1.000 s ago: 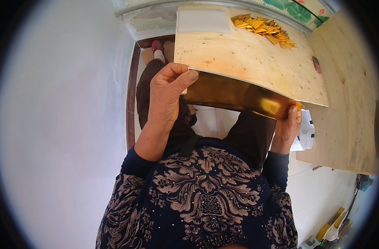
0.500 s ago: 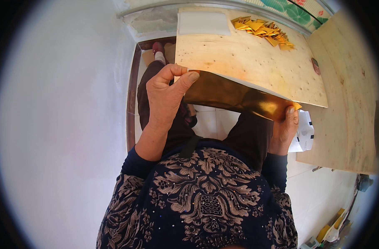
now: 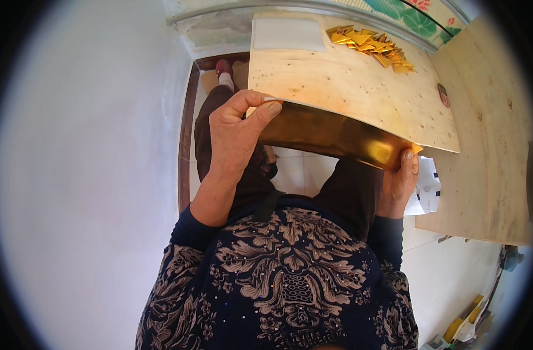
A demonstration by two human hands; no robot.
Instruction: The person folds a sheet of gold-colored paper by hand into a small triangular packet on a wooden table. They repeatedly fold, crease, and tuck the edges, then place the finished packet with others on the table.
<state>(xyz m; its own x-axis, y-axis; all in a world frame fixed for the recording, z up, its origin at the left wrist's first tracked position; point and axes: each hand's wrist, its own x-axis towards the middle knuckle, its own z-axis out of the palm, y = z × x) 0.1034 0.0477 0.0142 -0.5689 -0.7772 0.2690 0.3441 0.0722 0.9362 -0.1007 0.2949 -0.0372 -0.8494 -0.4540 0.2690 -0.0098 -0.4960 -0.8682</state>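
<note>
A long strip of shiny gold foil paper (image 3: 330, 133) is stretched between my two hands, above my lap and in front of the board's near edge. Thumb and fingers of my left hand (image 3: 237, 125) pinch its left end near the top corner. At the right end, my right hand (image 3: 402, 178) grips the strip with the thumb pressed on its gold face. A small gold triangle of folded paper (image 3: 417, 149) sticks up past the right thumb. The strip's back and most of my right fingers are hidden.
On the pale wooden board (image 3: 336, 79) lie a heap of folded gold paper pieces (image 3: 374, 45), a white sheet stack (image 3: 287, 33) and a small dark red object (image 3: 443, 95). A white bag (image 3: 425, 189) sits below its right edge. Left is a white wall (image 3: 91, 163).
Both hands keep their hold. The gold strip looks slightly flatter and straighter, and its reflections have shifted a little.
</note>
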